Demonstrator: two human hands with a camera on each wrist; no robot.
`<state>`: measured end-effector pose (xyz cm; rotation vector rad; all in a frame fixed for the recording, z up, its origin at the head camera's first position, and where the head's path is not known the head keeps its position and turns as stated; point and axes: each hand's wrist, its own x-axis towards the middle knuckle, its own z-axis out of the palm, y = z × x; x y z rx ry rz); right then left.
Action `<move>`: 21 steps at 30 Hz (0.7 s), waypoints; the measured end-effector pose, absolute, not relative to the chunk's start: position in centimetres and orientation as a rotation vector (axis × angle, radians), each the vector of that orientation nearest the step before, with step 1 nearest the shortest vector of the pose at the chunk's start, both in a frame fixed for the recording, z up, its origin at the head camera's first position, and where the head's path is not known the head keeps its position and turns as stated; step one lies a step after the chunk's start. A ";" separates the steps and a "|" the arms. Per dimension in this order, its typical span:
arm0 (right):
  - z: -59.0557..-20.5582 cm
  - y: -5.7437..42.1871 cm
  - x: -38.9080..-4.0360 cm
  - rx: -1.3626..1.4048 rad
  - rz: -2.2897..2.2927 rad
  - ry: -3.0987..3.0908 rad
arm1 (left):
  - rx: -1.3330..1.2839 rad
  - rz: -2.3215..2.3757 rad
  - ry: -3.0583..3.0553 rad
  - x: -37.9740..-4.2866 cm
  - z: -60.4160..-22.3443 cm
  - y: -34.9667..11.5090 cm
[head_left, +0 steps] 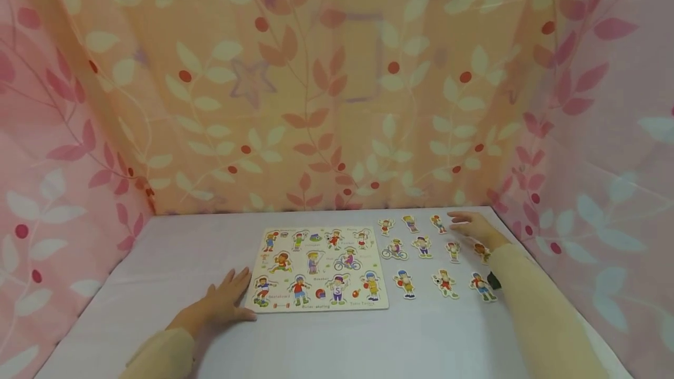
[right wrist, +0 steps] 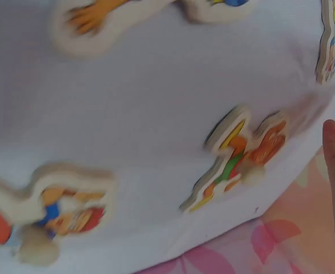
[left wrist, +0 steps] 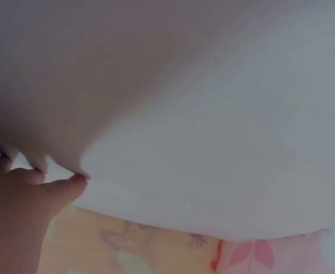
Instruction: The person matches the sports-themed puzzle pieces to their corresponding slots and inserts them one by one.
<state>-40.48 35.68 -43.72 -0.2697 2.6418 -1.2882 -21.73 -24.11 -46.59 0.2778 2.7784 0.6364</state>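
Puzzle pieces (head_left: 422,247) lie near your right hand (head_left: 475,230), whose fingers are loosely straightened just beside the top row's rightmost piece. Your left hand (head_left: 223,299) rests with fingers parted at the left edge of the puzzle board (head_left: 297,257). Farther out, the board lies flat on the desk (head_left: 326,344), the pieces in rough rows to its right. Leaf-patterned cloth (head_left: 363,133) hangs behind.

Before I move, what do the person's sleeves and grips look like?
The left sleeve and right sleeve are pale cream-yellow, with no print that I can see. The left grip and right grip are bare human hands, without gloves. A small dark thing shows beside the right sleeve; I can't tell whether it's worn. No cables show.
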 end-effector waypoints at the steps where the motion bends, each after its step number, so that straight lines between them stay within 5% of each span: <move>1: -43.9 35.5 -40.8 -0.259 -1.284 2.640 | 0.260 0.632 2.784 -21.7 -46.6 -23.9; 21: -46.7 35.2 -46.1 0.152 -1.252 2.468 | 0.237 0.538 2.819 -22.2 -46.7 -23.2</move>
